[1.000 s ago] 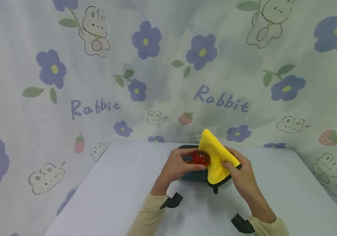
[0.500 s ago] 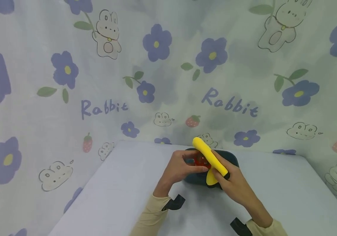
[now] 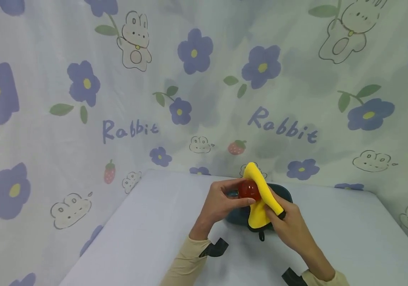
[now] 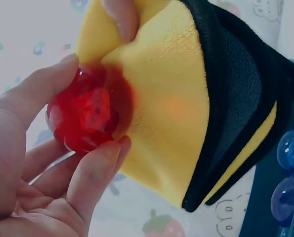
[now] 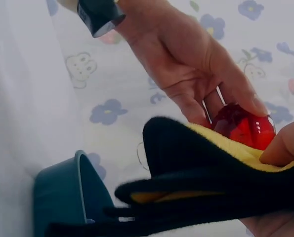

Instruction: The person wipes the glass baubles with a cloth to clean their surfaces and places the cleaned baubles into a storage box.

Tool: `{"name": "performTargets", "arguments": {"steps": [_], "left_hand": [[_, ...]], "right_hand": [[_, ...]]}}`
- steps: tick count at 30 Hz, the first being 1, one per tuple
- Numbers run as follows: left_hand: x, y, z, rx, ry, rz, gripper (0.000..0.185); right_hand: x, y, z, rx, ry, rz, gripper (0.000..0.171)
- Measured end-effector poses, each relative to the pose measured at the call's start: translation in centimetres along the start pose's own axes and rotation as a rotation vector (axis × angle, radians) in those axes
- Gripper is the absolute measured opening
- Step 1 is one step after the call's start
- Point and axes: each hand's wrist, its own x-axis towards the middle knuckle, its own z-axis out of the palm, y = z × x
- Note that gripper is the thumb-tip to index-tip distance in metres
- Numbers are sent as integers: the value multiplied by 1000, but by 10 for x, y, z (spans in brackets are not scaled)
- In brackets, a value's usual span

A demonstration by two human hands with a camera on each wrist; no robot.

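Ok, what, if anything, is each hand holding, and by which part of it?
The left hand holds the red ball by opposite sides; the right hand grips the cloth by a fold, thumb on its yellow face.

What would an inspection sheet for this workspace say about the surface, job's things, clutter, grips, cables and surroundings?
Surface: white flat tabletop bearing a dark teal plastic tub with clear blue round balls inside.
Job's things: red translucent round ball, apparently against a yellow fabric cloth with dark backing.
Clutter: nothing seen.
Grips: left grip holds the ball; right grip holds the cloth.
Cables: nothing seen.
Surroundings: white fabric backdrop printed with purple flowers and rabbits.
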Motion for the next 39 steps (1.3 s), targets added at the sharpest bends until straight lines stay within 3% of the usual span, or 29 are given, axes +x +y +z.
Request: {"name": "performTargets", "arguments": {"steps": [11,17,24,28,35,39], "left_hand": [[-3,-8,10,33,96,-4,51],[-1,-7,5,78,114,-20,60],[0,-9,2,119,55,1,43],[0,-10,4,140,15,-12,32],[-1,-5,12,143,-68,64,31],[-1,1,15,134,-101,110,32]], "right_hand": [[-5,-4,0,-32,20,16,55],[-7,-8,2,-65,42,-110,60],[-6,-9,2,-137,39,-273,78],[-4,-7,0,-169,35,-321,78],[-2,-1,-8,-199,23,-389,83],[0,3,-14,-156,8,-371,83]]}}
